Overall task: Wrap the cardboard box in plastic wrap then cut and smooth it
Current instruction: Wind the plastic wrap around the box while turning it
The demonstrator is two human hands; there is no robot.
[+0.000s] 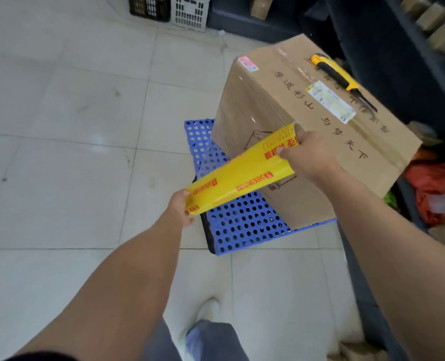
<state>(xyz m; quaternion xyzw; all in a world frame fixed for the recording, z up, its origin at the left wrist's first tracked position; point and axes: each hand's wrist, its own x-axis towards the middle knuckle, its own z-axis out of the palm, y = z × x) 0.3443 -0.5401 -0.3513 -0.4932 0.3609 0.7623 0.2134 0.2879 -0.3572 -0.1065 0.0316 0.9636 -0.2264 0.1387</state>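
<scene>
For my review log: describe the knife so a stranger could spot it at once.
Find the big cardboard box on the blue perforated pallet. On its top, near the far edge beside a white label, lies the utility knife. It is slim, yellow and black, unlike the fat yellow wrap roll.

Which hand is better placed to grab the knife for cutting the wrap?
Probably the right hand: it grips the upper end of the roll beside the box, nearer the knife on top. The left hand holds the lower end, farther away.
</scene>
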